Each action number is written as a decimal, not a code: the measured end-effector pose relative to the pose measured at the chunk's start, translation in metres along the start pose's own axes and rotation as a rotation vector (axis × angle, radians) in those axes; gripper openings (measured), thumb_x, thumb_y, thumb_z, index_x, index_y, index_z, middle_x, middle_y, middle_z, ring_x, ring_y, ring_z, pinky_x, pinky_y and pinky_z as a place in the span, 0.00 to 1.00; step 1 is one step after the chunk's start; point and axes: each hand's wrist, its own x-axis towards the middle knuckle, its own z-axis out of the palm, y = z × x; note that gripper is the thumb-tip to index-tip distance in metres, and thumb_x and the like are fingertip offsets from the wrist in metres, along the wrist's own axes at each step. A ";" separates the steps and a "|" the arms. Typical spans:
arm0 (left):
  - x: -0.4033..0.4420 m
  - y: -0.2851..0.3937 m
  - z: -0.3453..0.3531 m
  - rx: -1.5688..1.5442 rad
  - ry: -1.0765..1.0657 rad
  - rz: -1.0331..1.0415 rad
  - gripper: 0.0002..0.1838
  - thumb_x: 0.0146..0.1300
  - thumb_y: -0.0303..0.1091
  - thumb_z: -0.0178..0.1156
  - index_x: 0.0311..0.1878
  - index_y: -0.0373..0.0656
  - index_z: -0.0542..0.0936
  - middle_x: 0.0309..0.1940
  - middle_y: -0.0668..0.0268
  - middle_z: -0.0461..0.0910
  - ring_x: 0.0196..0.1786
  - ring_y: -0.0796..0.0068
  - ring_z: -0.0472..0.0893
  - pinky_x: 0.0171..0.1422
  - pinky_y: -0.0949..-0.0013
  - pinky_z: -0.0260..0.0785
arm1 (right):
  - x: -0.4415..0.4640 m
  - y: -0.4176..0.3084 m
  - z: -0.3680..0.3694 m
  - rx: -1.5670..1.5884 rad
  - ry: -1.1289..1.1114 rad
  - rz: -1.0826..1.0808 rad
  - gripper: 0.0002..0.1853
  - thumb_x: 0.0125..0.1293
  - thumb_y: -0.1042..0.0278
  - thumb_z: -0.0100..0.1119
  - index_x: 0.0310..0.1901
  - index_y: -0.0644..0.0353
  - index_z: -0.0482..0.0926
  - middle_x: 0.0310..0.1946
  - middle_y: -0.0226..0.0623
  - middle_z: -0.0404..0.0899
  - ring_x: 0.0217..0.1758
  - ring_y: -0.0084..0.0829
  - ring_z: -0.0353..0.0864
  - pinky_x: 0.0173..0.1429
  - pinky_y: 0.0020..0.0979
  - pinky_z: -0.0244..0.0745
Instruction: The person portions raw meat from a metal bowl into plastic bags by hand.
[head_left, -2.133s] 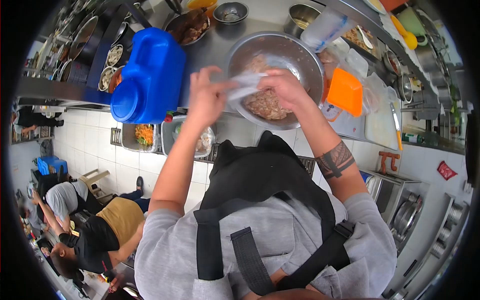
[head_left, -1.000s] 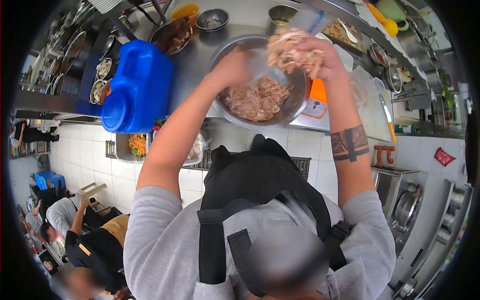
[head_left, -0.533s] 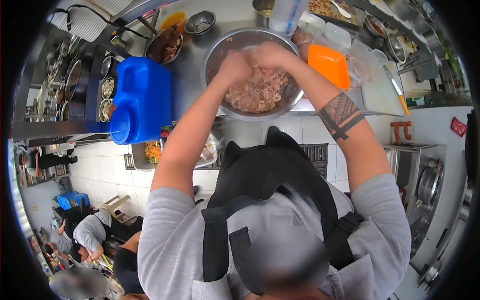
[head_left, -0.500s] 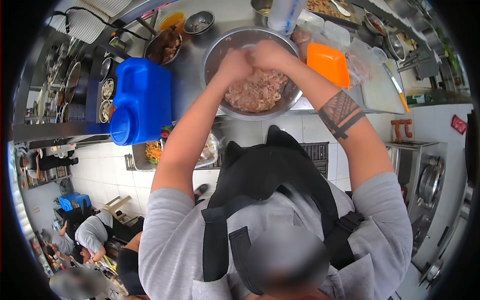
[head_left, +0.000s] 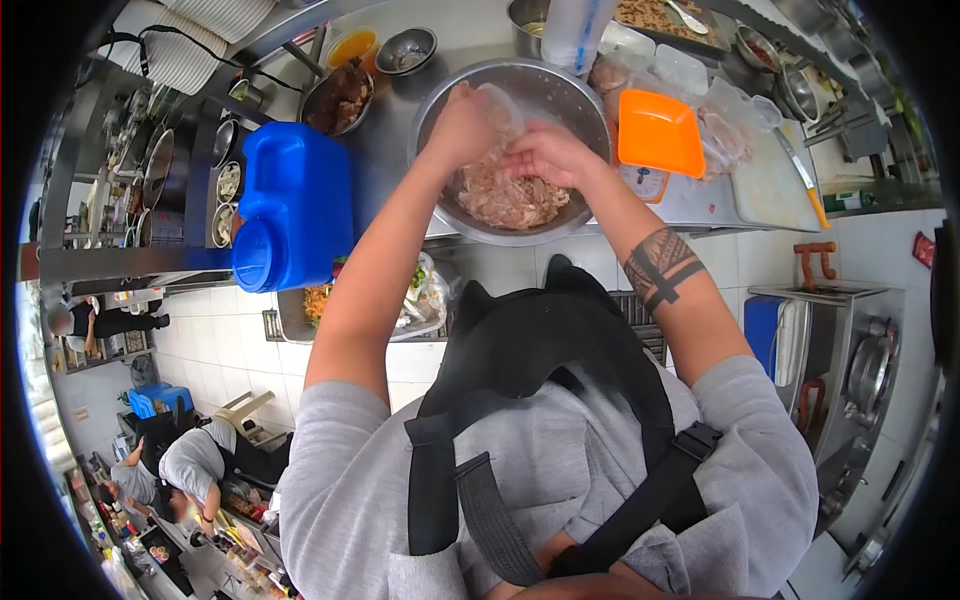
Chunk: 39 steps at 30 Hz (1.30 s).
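In head view, gripping clear plastic bag (head_left: 503, 108) with left hand (head_left: 466, 124), fingers curled, over left part of steel bowl (head_left: 585, 115). Keeping right hand (head_left: 546, 154) half open, fingers spread, above raw meat (head_left: 515, 200) in bowl's near half; can't tell contact. Can't read blue print on clear plastic bundle (head_left: 577, 32), far right of bowl.

Mixing bowl (head_left: 588, 112) silver, meat (head_left: 515, 204) inside pinkish-brown; jug (head_left: 303, 200) left of bowl solid blue, tray (head_left: 660, 132) right of bowl orange.
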 end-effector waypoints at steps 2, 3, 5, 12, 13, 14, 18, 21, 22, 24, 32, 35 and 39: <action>-0.004 -0.006 0.006 -0.040 0.045 0.027 0.40 0.47 0.29 0.72 0.70 0.38 0.76 0.69 0.48 0.70 0.71 0.49 0.72 0.75 0.59 0.67 | 0.012 -0.013 -0.002 -0.215 0.002 -0.054 0.11 0.59 0.79 0.64 0.43 0.69 0.80 0.32 0.38 0.82 0.33 0.33 0.85 0.38 0.34 0.82; -0.010 0.008 -0.003 0.085 -0.010 0.086 0.40 0.49 0.31 0.72 0.70 0.39 0.75 0.69 0.48 0.70 0.71 0.49 0.72 0.74 0.60 0.67 | 0.015 -0.018 -0.002 -0.432 0.007 -0.116 0.11 0.60 0.79 0.65 0.44 0.70 0.79 0.33 0.40 0.82 0.35 0.34 0.86 0.42 0.33 0.83; -0.010 0.015 -0.007 0.209 -0.060 0.152 0.40 0.51 0.32 0.72 0.71 0.40 0.74 0.70 0.49 0.69 0.71 0.50 0.72 0.74 0.60 0.68 | -0.001 -0.041 0.017 -0.592 0.028 -0.167 0.10 0.62 0.78 0.65 0.44 0.69 0.79 0.34 0.42 0.84 0.37 0.35 0.87 0.44 0.34 0.85; -0.010 -0.016 0.006 -0.034 -0.026 -0.009 0.39 0.57 0.33 0.71 0.74 0.42 0.71 0.71 0.51 0.68 0.71 0.52 0.72 0.74 0.60 0.67 | 0.004 -0.031 0.001 -0.407 0.109 -0.302 0.10 0.66 0.74 0.63 0.48 0.66 0.83 0.42 0.48 0.87 0.46 0.41 0.89 0.50 0.38 0.85; -0.011 -0.019 0.004 -0.016 0.034 0.029 0.39 0.57 0.32 0.71 0.74 0.41 0.71 0.71 0.51 0.68 0.71 0.52 0.73 0.73 0.60 0.68 | -0.003 -0.021 0.001 -0.868 0.145 -0.233 0.12 0.64 0.73 0.63 0.49 0.63 0.83 0.44 0.49 0.87 0.48 0.45 0.88 0.54 0.41 0.83; -0.013 -0.022 0.001 -0.016 0.037 0.027 0.39 0.57 0.32 0.71 0.74 0.41 0.71 0.71 0.51 0.68 0.71 0.52 0.73 0.73 0.60 0.68 | -0.001 -0.008 -0.004 -1.097 0.163 -0.194 0.13 0.63 0.72 0.63 0.50 0.62 0.84 0.45 0.50 0.87 0.49 0.47 0.87 0.55 0.43 0.82; -0.017 -0.019 -0.019 -0.026 0.074 0.092 0.39 0.58 0.30 0.71 0.75 0.42 0.70 0.70 0.52 0.68 0.67 0.51 0.75 0.71 0.60 0.69 | 0.022 0.059 -0.032 -1.524 0.107 -0.686 0.16 0.59 0.68 0.62 0.50 0.56 0.86 0.47 0.51 0.86 0.54 0.53 0.84 0.61 0.47 0.78; -0.017 -0.016 -0.033 0.006 0.081 0.097 0.37 0.60 0.30 0.69 0.74 0.43 0.70 0.70 0.53 0.68 0.66 0.51 0.76 0.70 0.60 0.69 | 0.017 0.051 -0.019 -1.645 -0.105 -0.430 0.16 0.57 0.68 0.62 0.48 0.54 0.87 0.45 0.50 0.86 0.53 0.51 0.84 0.59 0.47 0.79; -0.018 -0.017 -0.036 0.015 0.070 0.101 0.36 0.61 0.30 0.69 0.74 0.44 0.71 0.70 0.54 0.68 0.66 0.51 0.76 0.70 0.61 0.69 | 0.010 0.035 -0.010 -1.694 -0.070 -0.433 0.15 0.56 0.70 0.62 0.46 0.56 0.87 0.43 0.49 0.86 0.50 0.51 0.85 0.56 0.46 0.80; -0.018 -0.023 -0.037 0.021 0.069 0.105 0.36 0.61 0.30 0.68 0.74 0.44 0.71 0.70 0.54 0.68 0.66 0.52 0.76 0.70 0.61 0.69 | -0.001 0.000 0.005 -1.750 -0.042 -0.436 0.14 0.55 0.72 0.62 0.44 0.57 0.87 0.42 0.48 0.87 0.48 0.51 0.86 0.54 0.45 0.81; -0.019 -0.026 -0.034 0.014 -0.002 0.079 0.37 0.59 0.27 0.67 0.75 0.45 0.71 0.71 0.55 0.68 0.68 0.53 0.75 0.71 0.62 0.69 | -0.042 -0.095 0.058 -0.866 0.141 -0.628 0.05 0.59 0.71 0.65 0.37 0.60 0.84 0.33 0.33 0.86 0.33 0.37 0.84 0.41 0.38 0.79; -0.020 -0.027 -0.031 -0.038 0.033 0.104 0.39 0.56 0.26 0.67 0.75 0.45 0.71 0.71 0.56 0.68 0.68 0.54 0.75 0.72 0.63 0.69 | -0.010 -0.053 0.054 -1.105 0.238 -1.022 0.08 0.60 0.72 0.63 0.40 0.59 0.86 0.38 0.37 0.86 0.41 0.36 0.85 0.46 0.36 0.79; -0.016 -0.024 -0.038 -0.090 0.053 0.108 0.40 0.55 0.27 0.69 0.74 0.44 0.71 0.70 0.56 0.68 0.68 0.55 0.74 0.72 0.64 0.68 | 0.004 -0.033 0.029 -1.085 0.274 -0.907 0.14 0.58 0.72 0.60 0.44 0.54 0.90 0.44 0.44 0.86 0.46 0.39 0.86 0.51 0.36 0.80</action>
